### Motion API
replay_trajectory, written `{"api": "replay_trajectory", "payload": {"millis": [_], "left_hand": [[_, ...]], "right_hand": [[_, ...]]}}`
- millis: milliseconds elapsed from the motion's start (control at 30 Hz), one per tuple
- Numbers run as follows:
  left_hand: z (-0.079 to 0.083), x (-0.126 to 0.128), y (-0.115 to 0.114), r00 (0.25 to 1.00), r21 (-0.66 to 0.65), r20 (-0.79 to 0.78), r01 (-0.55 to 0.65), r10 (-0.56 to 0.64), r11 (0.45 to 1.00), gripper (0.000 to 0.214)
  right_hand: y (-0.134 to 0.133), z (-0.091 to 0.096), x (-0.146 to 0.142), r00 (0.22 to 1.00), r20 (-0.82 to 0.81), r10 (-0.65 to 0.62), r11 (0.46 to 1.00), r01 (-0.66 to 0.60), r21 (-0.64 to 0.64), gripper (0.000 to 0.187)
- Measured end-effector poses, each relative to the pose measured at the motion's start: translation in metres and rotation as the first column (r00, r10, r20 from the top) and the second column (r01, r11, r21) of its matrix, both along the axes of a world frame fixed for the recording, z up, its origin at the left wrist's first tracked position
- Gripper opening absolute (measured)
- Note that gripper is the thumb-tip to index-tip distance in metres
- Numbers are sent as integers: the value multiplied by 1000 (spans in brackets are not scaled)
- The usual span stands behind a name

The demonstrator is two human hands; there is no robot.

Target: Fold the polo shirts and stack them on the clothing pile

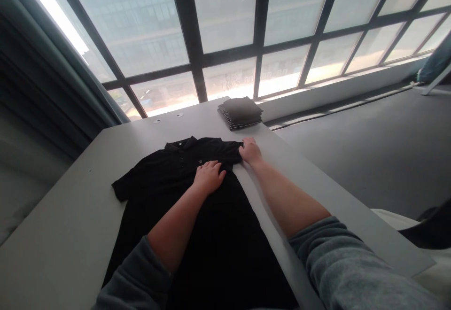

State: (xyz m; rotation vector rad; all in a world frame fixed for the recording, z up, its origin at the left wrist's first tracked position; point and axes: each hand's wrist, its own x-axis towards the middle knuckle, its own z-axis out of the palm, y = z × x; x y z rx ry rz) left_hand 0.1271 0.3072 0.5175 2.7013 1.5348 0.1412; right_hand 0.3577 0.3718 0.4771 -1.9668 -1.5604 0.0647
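Head view: black polo shirt [225,239] lying flat on pale grey table [73,216], collar pointing away from person. Left hand [209,177] open, palm down on shirt chest, no grip. Right hand [251,151] curled at shirt's shoulder edge, possibly pinching fabric, hard to tell. Folded striped garments [240,112] stacked beyond, near table's far edge, apart from shirt.

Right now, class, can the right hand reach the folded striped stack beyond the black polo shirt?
Probably yes: the right hand rests at the shirt's shoulder, close to the stack, with only tabletop between them.
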Motion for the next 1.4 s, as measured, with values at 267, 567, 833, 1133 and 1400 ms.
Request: {"api": "replay_trajectory", "payload": {"millis": [267,567,833,1133,1400], "left_hand": [[-37,18,-7,996,-14,54,77,-76,997,59],[-39,17,-6,992,-60,14,125,-125,990,64],[-36,19,-9,980,-108,40,198,-195,974,67],[-36,20,-7,977,-104,59,211,-206,972,65],[-33,19,-6,974,-129,64,226,-219,965,66]], "right_hand": [[-10,16,-9,997,69,-32,961,50,-270,43],[-1,9,-9,1000,29,-6,978,12,-208,26],[6,16,0,998,28,-48,980,53,-193,29],[9,16,-15,990,143,0,936,50,-347,55],[26,27,-16,996,46,71,972,-59,-226,36]]}}
